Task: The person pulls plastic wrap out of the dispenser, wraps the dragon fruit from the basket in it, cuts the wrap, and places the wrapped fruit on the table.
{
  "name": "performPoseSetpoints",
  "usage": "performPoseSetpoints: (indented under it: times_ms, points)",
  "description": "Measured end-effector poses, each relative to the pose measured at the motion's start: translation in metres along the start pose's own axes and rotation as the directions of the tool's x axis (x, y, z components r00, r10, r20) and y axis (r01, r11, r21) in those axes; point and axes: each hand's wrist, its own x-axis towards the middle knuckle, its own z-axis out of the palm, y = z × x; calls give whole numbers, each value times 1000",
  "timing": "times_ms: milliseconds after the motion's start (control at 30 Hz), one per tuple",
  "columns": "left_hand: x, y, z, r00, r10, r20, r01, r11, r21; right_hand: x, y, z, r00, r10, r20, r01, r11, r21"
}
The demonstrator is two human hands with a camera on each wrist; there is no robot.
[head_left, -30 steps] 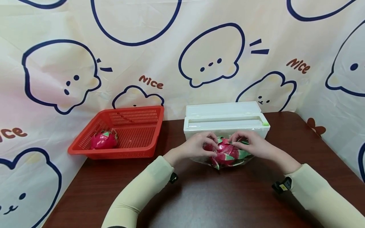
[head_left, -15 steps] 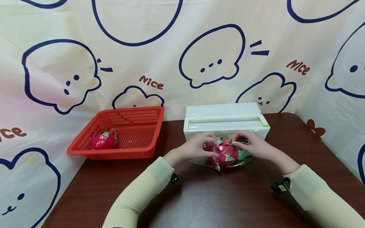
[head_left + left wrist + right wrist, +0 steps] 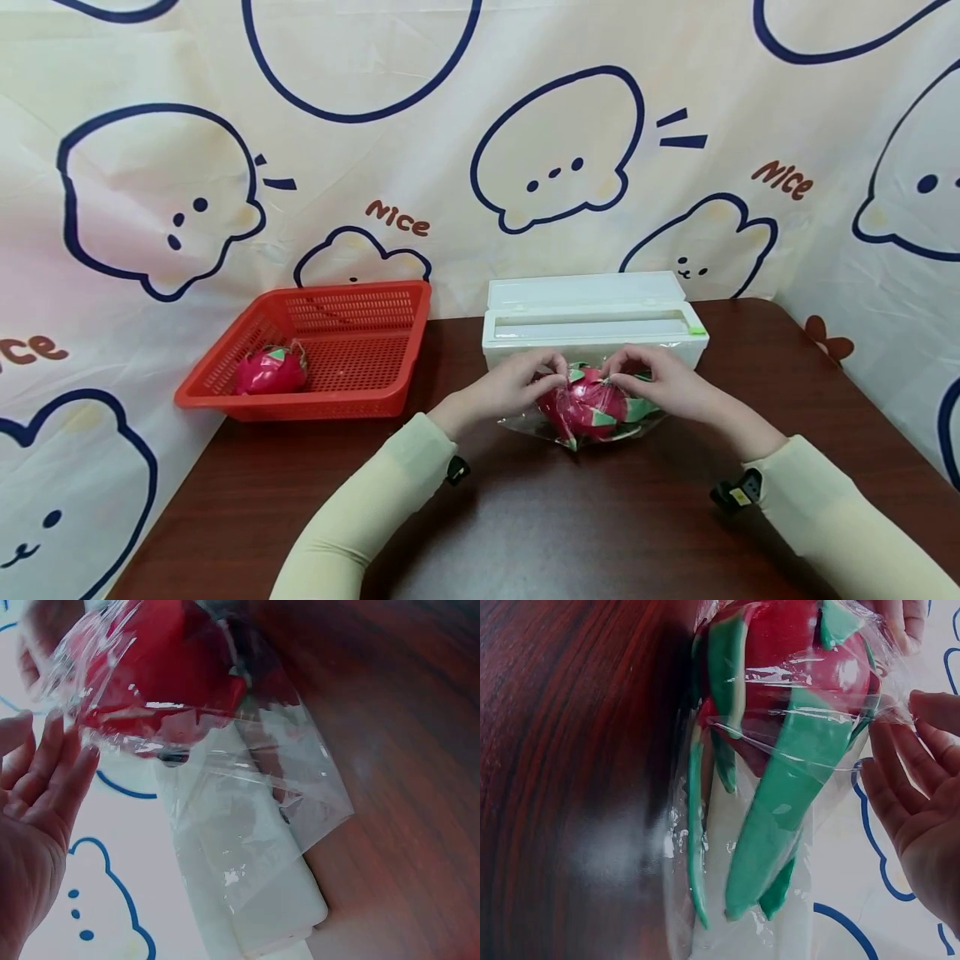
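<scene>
A pink-red dragon fruit (image 3: 588, 408) with green scales lies on the table, covered by clear plastic wrap (image 3: 307, 810) that spreads out past it in loose folds. On its left side my left hand (image 3: 513, 387) pinches the wrap between thumb and fingertips, over the top of the fruit. My right hand (image 3: 667, 382) pinches the wrap from the other side, its fingertips at the fruit's upper right. Long green scales (image 3: 780, 802) show through the film in the right wrist view. Directly behind the fruit is a white wrap dispenser box (image 3: 592, 333) with its lid raised.
At the left stands a red perforated basket (image 3: 300, 406) with a second dragon fruit (image 3: 272, 371) in it. The dark wooden table (image 3: 555, 525) reaches toward me. A cartoon-printed cloth (image 3: 420, 167) hangs along the back and sides.
The left hand's thumb and fingers have come together and drawn slightly up and left, uncovering more of the fruit's left side. The right hand stays almost in place.
</scene>
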Motion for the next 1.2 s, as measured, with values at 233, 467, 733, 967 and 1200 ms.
performPoseSetpoints:
  times_ms: [233,467,733,967,1200]
  points:
    - [2,-2,3,997,72,6,-72,995,69,1,3,3,999,45,-17,-44,998,38]
    - [2,-7,3,994,102,-29,-99,990,101,2,11,7,994,76,-73,-74,997,39]
    - [2,-8,3,995,23,-97,-20,999,31,5,17,9,968,222,-118,-208,971,118]
    - [4,-8,6,994,-54,-92,51,998,-34,6,25,6,977,189,-97,-179,979,100]
    - [6,-13,7,997,-44,-62,44,999,3,6,33,2,985,157,-67,-150,983,102]
